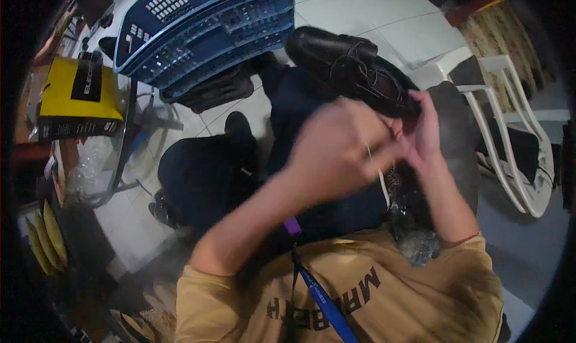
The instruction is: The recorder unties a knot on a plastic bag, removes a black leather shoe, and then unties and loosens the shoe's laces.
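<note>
While the left hand (336,140) overlaps the right hand (426,134) (both part-curled, grips unclear), handling the white strand (380,178) seems underway, next wanting steadiness.

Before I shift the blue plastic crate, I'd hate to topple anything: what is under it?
Below the near side of the blue plastic crate, a black object shows, its kind unclear; anything farther underneath is covered.

1 shoe (336,55), black with a smooth sheen, lies slanted, toe pointing away and left, heel end nearer and right. Dark laces (353,63) loop loosely over its upper, near the opening. 1 thin white strip (381,184) hangs, slightly curved, on the near side of the heel end.
</note>
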Demonstrator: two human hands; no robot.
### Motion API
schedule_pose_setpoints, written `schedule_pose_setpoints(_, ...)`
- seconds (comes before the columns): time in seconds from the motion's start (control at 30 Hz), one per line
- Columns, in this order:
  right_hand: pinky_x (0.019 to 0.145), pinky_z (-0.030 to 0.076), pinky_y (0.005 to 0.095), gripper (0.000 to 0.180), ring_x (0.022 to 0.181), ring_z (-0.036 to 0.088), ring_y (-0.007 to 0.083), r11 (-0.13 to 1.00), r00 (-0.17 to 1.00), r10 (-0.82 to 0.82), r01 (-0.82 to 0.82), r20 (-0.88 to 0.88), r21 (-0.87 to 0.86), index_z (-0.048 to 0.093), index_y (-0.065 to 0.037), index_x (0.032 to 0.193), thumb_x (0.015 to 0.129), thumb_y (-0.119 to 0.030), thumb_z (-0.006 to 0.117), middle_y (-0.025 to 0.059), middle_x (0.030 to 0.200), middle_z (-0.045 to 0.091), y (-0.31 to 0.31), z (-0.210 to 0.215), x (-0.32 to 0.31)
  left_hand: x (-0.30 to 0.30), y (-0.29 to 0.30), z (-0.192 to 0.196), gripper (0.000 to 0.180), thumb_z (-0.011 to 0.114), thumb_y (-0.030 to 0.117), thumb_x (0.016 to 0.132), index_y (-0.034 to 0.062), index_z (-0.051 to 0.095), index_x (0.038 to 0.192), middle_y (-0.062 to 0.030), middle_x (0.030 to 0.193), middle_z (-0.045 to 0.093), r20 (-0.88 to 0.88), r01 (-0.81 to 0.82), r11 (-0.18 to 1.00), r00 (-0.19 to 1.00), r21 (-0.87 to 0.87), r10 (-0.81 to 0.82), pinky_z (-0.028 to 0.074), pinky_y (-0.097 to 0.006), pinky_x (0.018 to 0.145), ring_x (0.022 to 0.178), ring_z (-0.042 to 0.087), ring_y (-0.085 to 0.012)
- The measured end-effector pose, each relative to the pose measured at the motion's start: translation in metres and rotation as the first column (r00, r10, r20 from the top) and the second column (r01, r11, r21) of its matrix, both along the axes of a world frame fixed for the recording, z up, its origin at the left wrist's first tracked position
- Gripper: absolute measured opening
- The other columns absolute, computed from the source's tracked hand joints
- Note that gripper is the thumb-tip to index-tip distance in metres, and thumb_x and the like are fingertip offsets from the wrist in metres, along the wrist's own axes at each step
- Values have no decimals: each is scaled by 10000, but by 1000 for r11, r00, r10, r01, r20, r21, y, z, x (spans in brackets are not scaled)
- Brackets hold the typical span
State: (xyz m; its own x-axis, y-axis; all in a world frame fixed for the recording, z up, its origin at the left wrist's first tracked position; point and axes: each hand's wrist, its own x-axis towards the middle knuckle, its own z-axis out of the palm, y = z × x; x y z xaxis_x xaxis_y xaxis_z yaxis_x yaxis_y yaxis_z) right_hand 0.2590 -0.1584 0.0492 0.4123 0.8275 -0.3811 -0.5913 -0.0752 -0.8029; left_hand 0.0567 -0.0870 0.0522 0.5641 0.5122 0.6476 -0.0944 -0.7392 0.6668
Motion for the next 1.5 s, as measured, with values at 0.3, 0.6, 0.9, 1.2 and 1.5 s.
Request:
schedule_pose_setpoints(0.3,1129,430,374,735,1231,598,233,942,395,256,-307,882,-136,455,-53,1458,862,-146,875,95,1234,611,-39,-42,-92,-60,51,-50,320,856,207,945,13,603,914,-29,790,517,-400,-219,870,916,-443,27,424,-315,682,740,468,-128)
schedule_pose_setpoints(0.6,828,487,233,535,1009,625,92,974,717,215,-207,664,-92,576,-33,1350,915,-83,884,34,1116,655,3,-54,-71,-68,60,-57,171,840,107,939,3,715,993,-13,886,709,-271,-108,633,948,-767,-167,509,-289,798,842,655,-112)
schedule_pose_setpoints(0.9,749,573,279,312,943,720,162,963,161,-26,-260,987,68,744,-6,1133,856,6,887,99,1066,749,23,-43,-54,-83,78,-57,284,672,233,1089,4,698,1255,4,980,708,64,123,194,955,-973,-289,473,-225,791,861,605,-83)
schedule_pose_setpoints(1.2,782,595,298,219,899,741,199,959,175,-24,-273,984,72,761,11,1050,858,40,860,137,1039,753,18,-51,-46,-166,133,-40,300,787,95,972,42,704,1256,-12,1039,754,-422,-206,699,894,-685,-151,542,-271,895,985,692,-106)
schedule_pose_setpoints(1.5,914,586,374,242,1053,712,262,923,39,-171,-342,984,174,713,-6,1075,865,69,807,158,1167,728,29,-48,-40,-169,123,-61,547,903,205,849,68,686,1332,-149,1299,693,-712,-337,936,632,104,307,502,-409,1076,1229,655,-340)
